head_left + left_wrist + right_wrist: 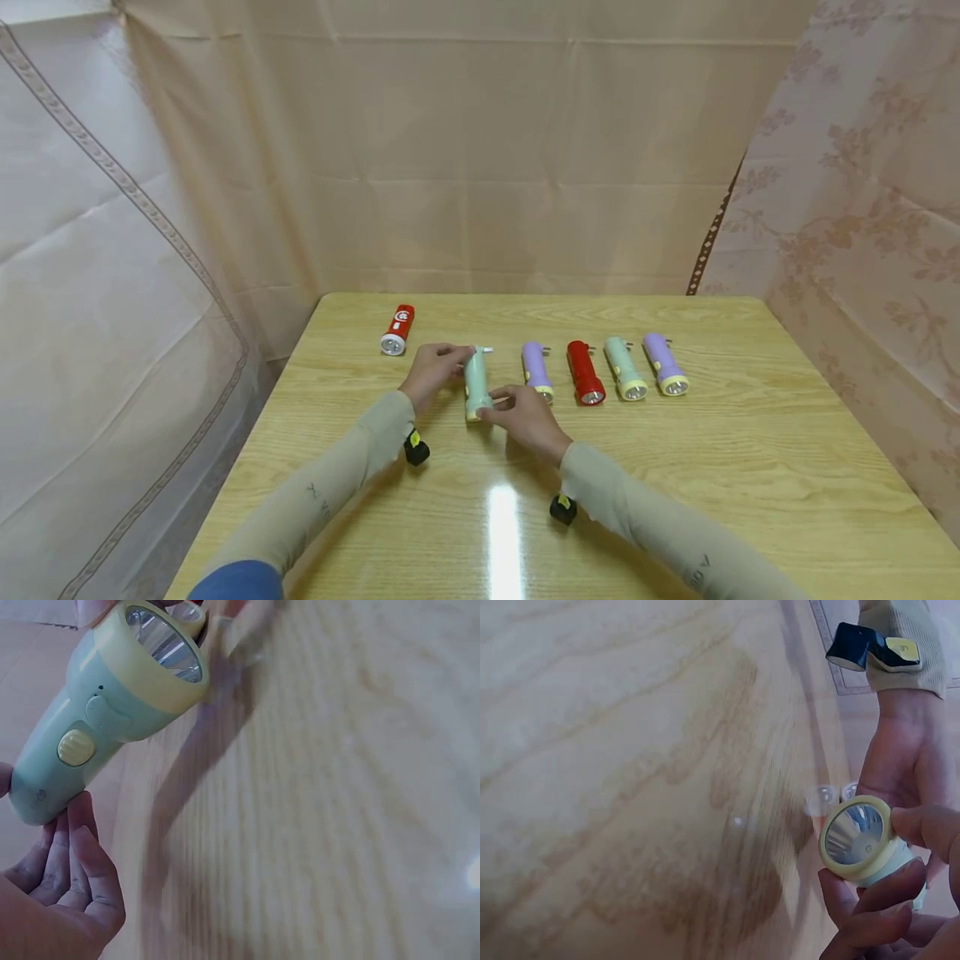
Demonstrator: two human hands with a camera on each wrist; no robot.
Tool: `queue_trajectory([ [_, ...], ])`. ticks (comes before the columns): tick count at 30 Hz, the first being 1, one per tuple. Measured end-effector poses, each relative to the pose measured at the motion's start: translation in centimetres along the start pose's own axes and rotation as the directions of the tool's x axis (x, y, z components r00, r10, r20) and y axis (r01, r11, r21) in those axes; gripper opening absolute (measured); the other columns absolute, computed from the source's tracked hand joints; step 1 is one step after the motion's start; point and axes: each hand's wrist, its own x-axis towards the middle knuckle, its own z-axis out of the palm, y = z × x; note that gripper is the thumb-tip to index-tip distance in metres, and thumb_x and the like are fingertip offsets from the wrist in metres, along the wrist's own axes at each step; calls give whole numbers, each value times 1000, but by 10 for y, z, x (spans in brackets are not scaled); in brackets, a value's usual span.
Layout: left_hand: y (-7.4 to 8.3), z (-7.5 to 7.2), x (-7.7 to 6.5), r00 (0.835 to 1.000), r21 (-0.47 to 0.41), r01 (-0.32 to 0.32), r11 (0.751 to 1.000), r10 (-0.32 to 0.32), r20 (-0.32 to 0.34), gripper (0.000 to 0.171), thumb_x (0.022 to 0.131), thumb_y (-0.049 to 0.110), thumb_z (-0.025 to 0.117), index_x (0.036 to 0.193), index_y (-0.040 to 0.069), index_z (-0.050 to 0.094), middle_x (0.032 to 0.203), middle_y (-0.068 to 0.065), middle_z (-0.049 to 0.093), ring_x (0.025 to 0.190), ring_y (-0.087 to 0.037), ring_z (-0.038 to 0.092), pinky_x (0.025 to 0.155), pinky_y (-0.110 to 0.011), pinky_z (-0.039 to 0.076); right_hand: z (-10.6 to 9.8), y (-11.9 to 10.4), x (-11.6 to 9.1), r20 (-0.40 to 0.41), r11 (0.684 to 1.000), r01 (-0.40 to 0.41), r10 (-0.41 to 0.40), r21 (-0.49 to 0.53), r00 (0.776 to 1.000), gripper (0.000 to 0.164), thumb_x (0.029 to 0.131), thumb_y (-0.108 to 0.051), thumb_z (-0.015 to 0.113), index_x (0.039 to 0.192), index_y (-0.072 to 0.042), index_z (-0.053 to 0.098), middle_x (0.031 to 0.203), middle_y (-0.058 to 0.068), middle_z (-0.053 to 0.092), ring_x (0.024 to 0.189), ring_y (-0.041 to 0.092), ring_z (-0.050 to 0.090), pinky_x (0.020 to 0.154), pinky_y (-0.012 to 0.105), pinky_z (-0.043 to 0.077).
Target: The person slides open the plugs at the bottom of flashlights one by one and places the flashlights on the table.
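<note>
Both hands hold a mint-green flashlight [476,383] over the wooden table, its pale yellow lens ring toward the near side. My left hand [437,372] pinches its tail end, where a small strap tab sticks out. At the lens end, my right hand [527,418] grips the head between thumb and fingers. A cream switch button [76,748] on the flashlight's side shows in the left wrist view. The reflector [855,835] shows in the right wrist view, with right-hand fingers [889,885] around the ring.
Right of the hands, a purple flashlight [536,367], a red one [584,371], a green one [624,367] and another purple one [663,364] lie in a row. A red flashlight with a white head [397,329] lies back left. Curtains [480,167] hang behind the table [712,467].
</note>
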Motion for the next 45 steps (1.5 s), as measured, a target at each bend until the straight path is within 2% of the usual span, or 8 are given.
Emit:
queue_trajectory([
  [7, 2, 3, 17, 1000, -11, 15, 1000, -15, -11, 53, 95, 38, 75, 125, -5, 67, 120, -18, 68, 102, -28, 70, 95, -42, 56, 0, -5, 6, -53, 999, 2, -5, -44, 999, 45, 93, -30, 79, 128, -4, 67, 106, 9, 73, 92, 20, 69, 76, 36, 58],
  [15, 7, 8, 30, 997, -45, 81, 996, -82, -14, 45, 96, 30, 74, 123, -6, 67, 114, -18, 70, 95, -25, 71, 90, -41, 59, 0, -6, 15, -93, 992, 3, -15, -130, 996, 48, 93, -30, 78, 132, -4, 65, 105, 12, 74, 90, 21, 71, 71, 36, 59],
  [23, 7, 12, 40, 992, -25, 126, 992, -126, -16, 41, 93, 29, 76, 116, -4, 70, 105, -13, 74, 81, -17, 69, 75, -30, 59, -3, -9, 19, -112, 987, -18, 1, -157, 994, 52, 92, -31, 80, 134, -5, 63, 104, 12, 75, 87, 19, 71, 68, 34, 57],
  [27, 6, 13, 43, 991, -4, 133, 991, -133, -26, 39, 93, 28, 76, 114, -5, 71, 100, -11, 74, 78, -16, 68, 71, -28, 58, -3, -8, 21, -102, 987, -16, 0, -162, 995, 52, 93, -31, 79, 135, -4, 62, 103, 11, 75, 86, 19, 70, 67, 33, 57],
  [35, 6, 14, 45, 991, 62, 130, 990, -129, -21, 40, 96, 27, 73, 117, -6, 69, 100, -12, 73, 79, -17, 69, 71, -28, 59, -6, -12, 26, -54, 981, -12, 1, -192, 999, 54, 97, -28, 75, 141, -3, 55, 101, 12, 74, 84, 19, 69, 67, 33, 56],
  [45, 6, 14, 45, 991, 120, 133, 984, -131, -22, 36, 98, 26, 73, 114, -6, 71, 97, -13, 73, 78, -17, 69, 70, -28, 59, -9, -14, 28, -33, 980, -25, 18, -198, 999, 48, 98, -28, 74, 137, -6, 58, 99, 9, 75, 84, 18, 70, 67, 32, 56],
])
